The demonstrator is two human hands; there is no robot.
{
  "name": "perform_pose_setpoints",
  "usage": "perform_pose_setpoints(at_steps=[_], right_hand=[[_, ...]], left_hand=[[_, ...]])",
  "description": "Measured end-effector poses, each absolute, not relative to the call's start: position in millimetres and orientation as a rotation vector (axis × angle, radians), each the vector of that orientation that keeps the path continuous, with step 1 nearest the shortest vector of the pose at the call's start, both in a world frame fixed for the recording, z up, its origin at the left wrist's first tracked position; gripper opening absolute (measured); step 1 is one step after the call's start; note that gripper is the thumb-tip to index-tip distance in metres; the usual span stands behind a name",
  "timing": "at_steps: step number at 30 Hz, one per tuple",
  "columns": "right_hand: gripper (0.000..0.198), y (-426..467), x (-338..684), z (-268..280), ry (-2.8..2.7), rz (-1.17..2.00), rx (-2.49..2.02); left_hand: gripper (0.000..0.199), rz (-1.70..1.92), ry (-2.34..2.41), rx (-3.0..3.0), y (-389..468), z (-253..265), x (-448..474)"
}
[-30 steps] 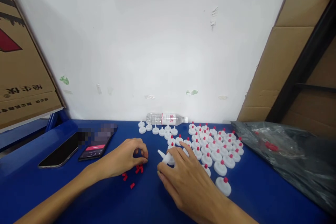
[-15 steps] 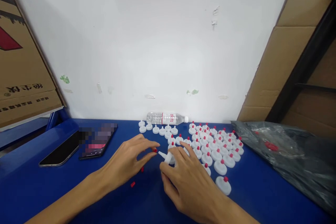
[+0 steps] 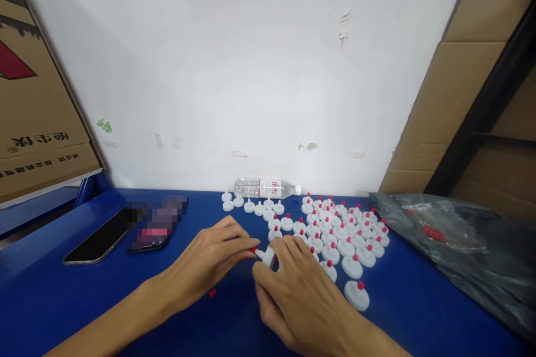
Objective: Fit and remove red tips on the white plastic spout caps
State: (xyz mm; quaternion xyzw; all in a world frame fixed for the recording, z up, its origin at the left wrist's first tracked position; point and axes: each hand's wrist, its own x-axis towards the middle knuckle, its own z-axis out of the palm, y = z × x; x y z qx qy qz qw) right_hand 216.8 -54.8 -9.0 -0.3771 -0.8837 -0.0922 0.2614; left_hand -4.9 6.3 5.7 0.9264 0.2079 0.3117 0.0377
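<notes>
My left hand (image 3: 224,251) pinches a small red tip cap (image 3: 253,250) between thumb and fingers. The cap sits at the end of the spout of a white nozzle lid (image 3: 268,256). My right hand (image 3: 293,284) is closed around that lid's round base, with the spout pointing left. One loose red cap (image 3: 213,292) lies on the table below my left hand. Right of my hands stand several white lids with red tips (image 3: 345,246). Several lids with bare spouts (image 3: 249,206) stand farther back.
A clear plastic bottle (image 3: 247,188) lies against the wall. Two phones, one a black phone (image 3: 100,237), rest at the left. A dark plastic bag (image 3: 456,268) holding red pieces spreads over the right side. Cardboard (image 3: 456,83) leans at the right on the blue table (image 3: 167,329).
My left hand has moved slightly right, bringing the red cap onto the spout tip. My right hand has shifted a little and still grips the lid.
</notes>
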Motion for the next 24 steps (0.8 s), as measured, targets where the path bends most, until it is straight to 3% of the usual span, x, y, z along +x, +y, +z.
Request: perform_pose_setpoints(at_steps=[4, 10, 24], right_hand=[[0.002, -56.2, 214.2, -12.9, -2.375, -0.327, -1.014], [0.01, -54.6, 211.3, -19.7, -2.331, -0.45, -1.014], [0.01, -49.5, 207.4, -31.2, -2.256, -0.644, -0.931]], left_hand=[[0.017, 0.845, 0.653, 2.795, 1.4, 6.4, -2.3], [0.027, 0.658, 0.723, 2.641, -10.2, 14.5, 2.4], [0.033, 0.667, 0.832, 2.517, -19.6, 5.7, 2.1]])
